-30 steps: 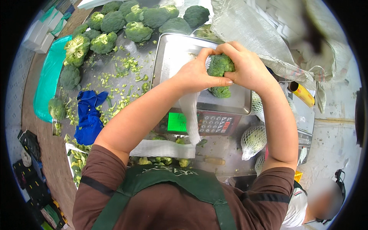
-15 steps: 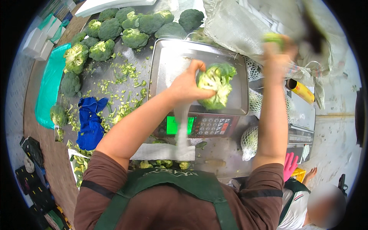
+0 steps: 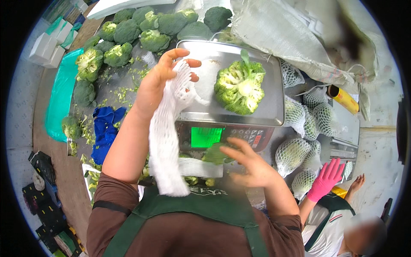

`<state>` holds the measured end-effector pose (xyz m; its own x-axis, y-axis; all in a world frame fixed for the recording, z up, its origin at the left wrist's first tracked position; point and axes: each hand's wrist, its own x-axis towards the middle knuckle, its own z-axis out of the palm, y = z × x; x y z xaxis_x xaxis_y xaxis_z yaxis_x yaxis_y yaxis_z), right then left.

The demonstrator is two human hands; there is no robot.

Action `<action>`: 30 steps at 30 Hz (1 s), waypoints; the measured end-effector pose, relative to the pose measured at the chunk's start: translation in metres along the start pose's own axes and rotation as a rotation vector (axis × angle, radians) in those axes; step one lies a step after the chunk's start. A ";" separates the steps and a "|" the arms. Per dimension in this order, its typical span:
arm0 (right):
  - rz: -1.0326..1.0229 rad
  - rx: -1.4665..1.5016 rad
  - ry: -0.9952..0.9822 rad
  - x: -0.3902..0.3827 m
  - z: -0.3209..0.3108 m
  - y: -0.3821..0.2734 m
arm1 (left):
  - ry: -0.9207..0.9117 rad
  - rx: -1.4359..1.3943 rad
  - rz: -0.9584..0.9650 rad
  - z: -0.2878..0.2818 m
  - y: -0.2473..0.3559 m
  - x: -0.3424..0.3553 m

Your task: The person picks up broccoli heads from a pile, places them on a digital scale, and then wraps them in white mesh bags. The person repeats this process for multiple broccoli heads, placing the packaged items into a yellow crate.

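A white foam net sleeve (image 3: 165,145) hangs from my left hand (image 3: 156,81), whose fingers are hooked into its upper end at the scale's left side. One trimmed broccoli head (image 3: 240,88) lies cut side up on the metal pan of the scale (image 3: 201,111), touched by neither hand. Below the scale's lit green display (image 3: 206,137), my right hand (image 3: 252,165) is empty with its fingers spread. Beside those fingertips is a blurred green leafy piece (image 3: 215,154); whether they touch it is unclear. A second foam sleeve (image 3: 201,167) lies flat in front of the scale.
Several untrimmed broccoli heads (image 3: 127,31) line the back left. A blue cloth (image 3: 105,132) lies among green scraps. Netted heads (image 3: 293,154) sit right of the scale, near a yellow roll (image 3: 342,99). A co-worker's pink-gloved hand (image 3: 327,177) reaches in at lower right.
My left hand has let go of the broccoli, now on the pan, and moved left with the sleeve. My right hand has come down from the upper right, without the green piece it held.
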<state>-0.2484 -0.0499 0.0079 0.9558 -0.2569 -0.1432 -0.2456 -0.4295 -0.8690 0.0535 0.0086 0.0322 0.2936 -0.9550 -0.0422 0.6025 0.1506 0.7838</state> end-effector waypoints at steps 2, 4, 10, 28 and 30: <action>-0.018 -0.127 0.138 -0.002 0.006 -0.012 | 0.059 0.142 -0.069 0.009 0.001 -0.024; 0.040 -0.001 0.348 0.002 0.011 -0.024 | -0.025 0.065 -0.194 0.010 -0.008 -0.049; -0.021 0.304 0.472 0.037 0.064 -0.048 | 0.013 0.113 -0.411 0.016 -0.062 -0.105; 0.089 1.217 0.093 0.034 0.070 -0.037 | 0.250 -0.243 -0.373 0.025 -0.046 -0.099; 0.265 0.630 0.093 0.023 0.057 -0.019 | 0.181 -0.151 -0.558 0.017 -0.060 -0.109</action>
<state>-0.2126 0.0021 -0.0059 0.8517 -0.3687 -0.3723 -0.3017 0.2357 -0.9238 -0.0270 0.0994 0.0006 0.0164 -0.8435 -0.5369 0.7967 -0.3134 0.5167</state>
